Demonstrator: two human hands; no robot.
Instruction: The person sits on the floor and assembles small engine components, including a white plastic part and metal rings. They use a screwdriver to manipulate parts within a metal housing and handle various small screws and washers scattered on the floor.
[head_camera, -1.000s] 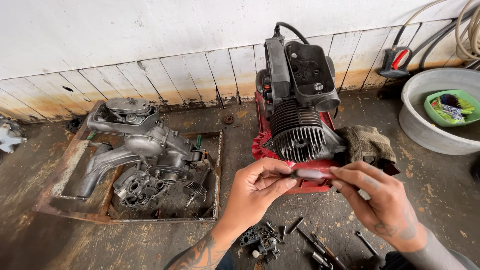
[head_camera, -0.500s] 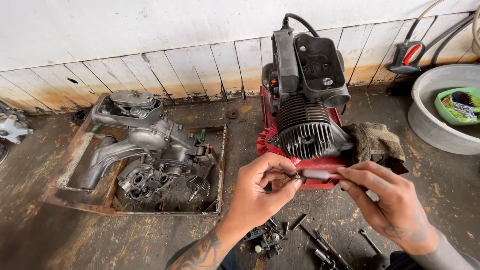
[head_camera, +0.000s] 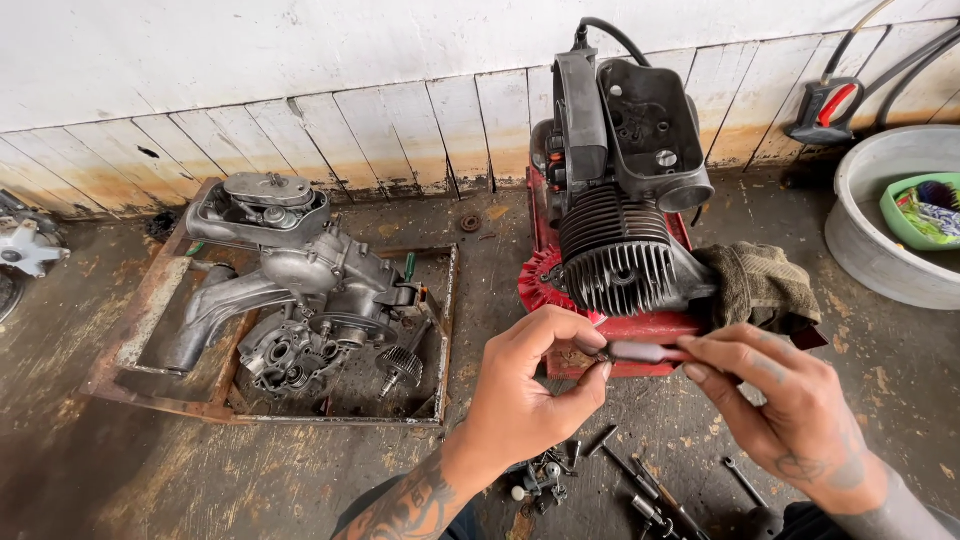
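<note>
Both hands pinch a small dark, slim metal part (head_camera: 640, 351) between them, held level in front of a small engine. My left hand (head_camera: 530, 395) grips its left end with thumb and fingers. My right hand (head_camera: 775, 400) holds its right end with fingertips. The engine (head_camera: 620, 190) stands upright with a black finned cylinder, a black housing on top and a red base (head_camera: 640, 325). A brown rag (head_camera: 760, 285) lies against the engine's right side.
A grey engine casing (head_camera: 300, 290) with exposed gears lies in a rusty metal frame (head_camera: 150, 300) at left. Loose bolts and small tools (head_camera: 600, 470) are scattered on the concrete floor below my hands. A grey basin (head_camera: 880, 240) with a green bowl (head_camera: 920, 210) stands at right, by the white plank wall.
The view has shifted slightly, so the engine sits higher in frame. My hands stay together on the small part, with fingers slightly readjusted.
</note>
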